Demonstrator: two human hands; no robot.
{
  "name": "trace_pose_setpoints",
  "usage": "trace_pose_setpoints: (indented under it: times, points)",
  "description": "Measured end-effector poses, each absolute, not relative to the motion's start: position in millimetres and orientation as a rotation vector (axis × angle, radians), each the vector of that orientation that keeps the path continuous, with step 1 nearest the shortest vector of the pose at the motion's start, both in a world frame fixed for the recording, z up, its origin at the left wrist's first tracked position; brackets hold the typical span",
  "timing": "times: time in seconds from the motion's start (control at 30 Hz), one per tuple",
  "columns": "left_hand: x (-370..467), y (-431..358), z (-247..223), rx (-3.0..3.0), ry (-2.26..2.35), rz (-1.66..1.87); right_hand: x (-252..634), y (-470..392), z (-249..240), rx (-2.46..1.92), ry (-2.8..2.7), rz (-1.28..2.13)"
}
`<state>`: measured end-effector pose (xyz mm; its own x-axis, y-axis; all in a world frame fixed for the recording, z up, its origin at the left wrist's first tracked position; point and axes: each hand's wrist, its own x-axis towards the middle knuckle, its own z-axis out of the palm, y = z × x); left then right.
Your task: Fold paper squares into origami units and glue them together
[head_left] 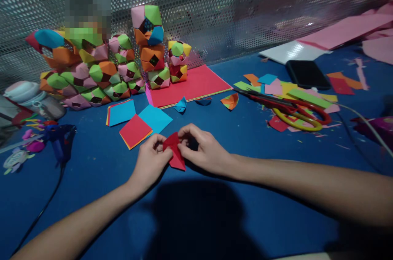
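Observation:
A small folded piece of red paper (177, 158) is held up just above the blue table, between both hands. My left hand (152, 159) pinches its left side, thumb across the front. On the opposite side, my right hand (202, 149) grips the upper right edge between thumb and fingers. Square sheets lie just beyond: a red square (135, 131) on top of others, a blue square (155, 119) and a stack topped with blue (122, 112). Folded pieces rest farther back, one blue (181, 105), one dark blue (203, 101) and one orange (230, 101).
Stacked folded-paper cubes (104, 72) stand against the perforated metal panel (215, 14). Red sheets (196, 84) lie beside them. Scissors (294, 110) rest on paper scraps at right, near a black phone (308, 74). A blue glue gun (59, 139) with a cord sits at left.

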<state>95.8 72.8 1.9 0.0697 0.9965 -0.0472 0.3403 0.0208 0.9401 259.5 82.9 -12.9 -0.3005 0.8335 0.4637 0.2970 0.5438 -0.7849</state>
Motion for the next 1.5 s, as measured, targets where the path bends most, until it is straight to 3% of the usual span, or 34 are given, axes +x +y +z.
trace_pose_setpoints:
  times: [0.4, 0.9, 1.27, 1.5]
  points:
    - [98, 72, 1, 1.245, 1.251, 0.94, 260, 84, -14, -0.913, -1.826, 0.825]
    - [100, 70, 4, 1.205, 1.251, 0.929, 260, 83, -12, -0.906, -1.834, 0.764]
    - [98, 72, 10, 1.016, 1.152, 0.933, 263, 86, -15, -0.656, -1.932, 0.581]
    - [97, 73, 9, 1.042, 1.185, 0.933, 263, 83, -8, -0.73, -1.96, 0.658]
